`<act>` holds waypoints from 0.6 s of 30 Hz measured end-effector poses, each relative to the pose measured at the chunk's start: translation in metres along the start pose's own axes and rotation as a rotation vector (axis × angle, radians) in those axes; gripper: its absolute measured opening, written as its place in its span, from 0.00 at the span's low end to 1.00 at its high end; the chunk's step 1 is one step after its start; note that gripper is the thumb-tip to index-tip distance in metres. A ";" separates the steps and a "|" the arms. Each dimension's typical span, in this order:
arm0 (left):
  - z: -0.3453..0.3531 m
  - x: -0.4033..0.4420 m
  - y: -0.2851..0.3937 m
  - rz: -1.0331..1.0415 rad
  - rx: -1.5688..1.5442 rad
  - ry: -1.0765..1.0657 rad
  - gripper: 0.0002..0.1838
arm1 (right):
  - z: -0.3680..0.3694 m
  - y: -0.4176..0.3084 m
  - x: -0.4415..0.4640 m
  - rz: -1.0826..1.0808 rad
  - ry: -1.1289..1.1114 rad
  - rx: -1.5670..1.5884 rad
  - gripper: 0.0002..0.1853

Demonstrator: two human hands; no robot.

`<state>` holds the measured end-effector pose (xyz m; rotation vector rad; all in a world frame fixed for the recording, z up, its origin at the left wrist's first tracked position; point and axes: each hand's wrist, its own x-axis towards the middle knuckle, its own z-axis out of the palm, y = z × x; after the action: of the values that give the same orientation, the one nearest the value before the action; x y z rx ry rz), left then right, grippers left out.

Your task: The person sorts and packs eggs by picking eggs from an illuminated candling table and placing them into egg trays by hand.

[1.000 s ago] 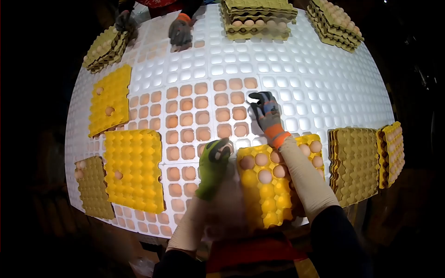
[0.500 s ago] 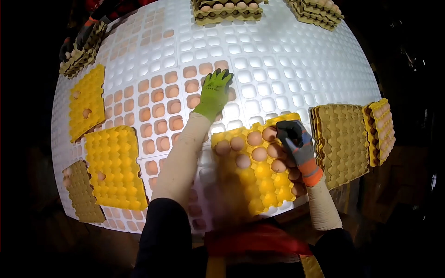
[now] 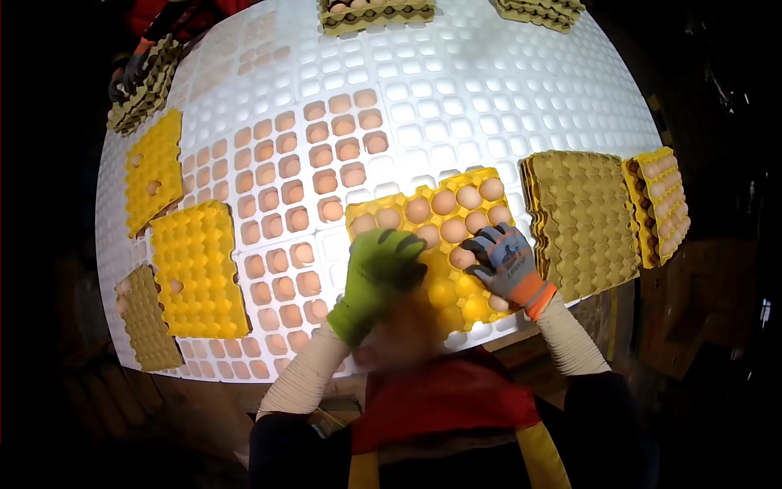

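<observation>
A yellow egg tray lies in front of me with brown eggs in its upper rows and along its right side. My right hand, in a grey and orange glove, bends over the tray's right part. Its fingertips close against an egg there. Over the tray's left part is my left hand in a green glove, its fingers curled and somewhat blurred. Whatever it may hold is hidden. Left of the tray, the white moulded surface has eggs in many of its square pockets.
More yellow trays lie to the left, one bearing a loose egg. Brown cardboard trays are stacked at right, beside a tilted yellow tray of eggs. At far left, another person's gloved hand touches cardboard trays.
My left hand has drawn back from the far pockets to the yellow tray, uncovering eggs in the white pockets. My right hand has moved lower over the tray. The view has shifted slightly.
</observation>
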<state>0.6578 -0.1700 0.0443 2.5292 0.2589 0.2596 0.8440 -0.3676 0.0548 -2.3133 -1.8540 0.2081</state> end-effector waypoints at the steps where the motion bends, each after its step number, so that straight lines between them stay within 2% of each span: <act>1: 0.009 -0.002 0.008 0.006 -0.025 0.077 0.21 | -0.006 0.002 0.000 0.111 -0.010 0.233 0.20; 2: 0.017 -0.004 0.015 0.012 -0.052 0.152 0.23 | -0.009 0.004 -0.001 0.222 -0.024 0.468 0.20; 3: 0.024 -0.007 0.019 0.011 -0.047 0.159 0.23 | -0.011 0.005 -0.005 0.214 -0.021 0.466 0.20; 5: 0.041 -0.012 0.027 -0.022 -0.253 0.269 0.29 | -0.009 0.006 -0.018 0.420 -0.024 1.186 0.19; 6: 0.052 -0.014 0.030 -0.026 -0.402 0.196 0.35 | -0.004 0.007 -0.024 0.510 -0.030 1.347 0.18; 7: 0.047 -0.012 0.044 -0.018 -0.399 0.202 0.35 | -0.008 0.005 -0.024 0.572 -0.069 1.362 0.17; 8: 0.038 -0.014 0.060 -0.212 -0.827 0.132 0.37 | -0.004 0.002 -0.024 0.461 -0.020 1.337 0.17; 10: 0.040 -0.014 0.073 -0.362 -1.204 0.122 0.42 | 0.000 -0.010 -0.022 0.339 0.019 1.316 0.18; 11: 0.041 -0.014 0.080 -0.446 -1.386 0.138 0.45 | -0.003 -0.019 -0.019 0.380 0.060 1.383 0.17; 12: 0.039 -0.015 0.083 -0.366 -1.287 0.254 0.34 | -0.005 -0.025 -0.017 0.423 0.104 1.448 0.17; 13: 0.037 -0.017 0.082 -0.325 -1.235 0.312 0.28 | -0.003 -0.026 -0.014 0.416 0.101 1.452 0.17; 14: 0.036 -0.018 0.080 -0.287 -1.180 0.370 0.23 | 0.001 -0.027 -0.011 0.222 0.182 1.179 0.19; 15: 0.033 -0.024 0.074 -0.196 -1.133 0.309 0.35 | 0.001 -0.029 -0.006 0.035 0.255 0.902 0.21; 17: 0.024 -0.032 0.070 -0.116 -1.080 0.257 0.47 | -0.012 -0.037 0.002 -0.051 0.326 0.843 0.19; 18: 0.016 -0.033 0.070 -0.110 -1.000 0.242 0.47 | -0.013 -0.038 0.003 -0.126 0.353 0.708 0.16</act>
<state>0.6387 -0.2438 0.0668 1.4922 0.2702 0.5020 0.8112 -0.3567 0.0758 -1.6242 -1.4332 0.3449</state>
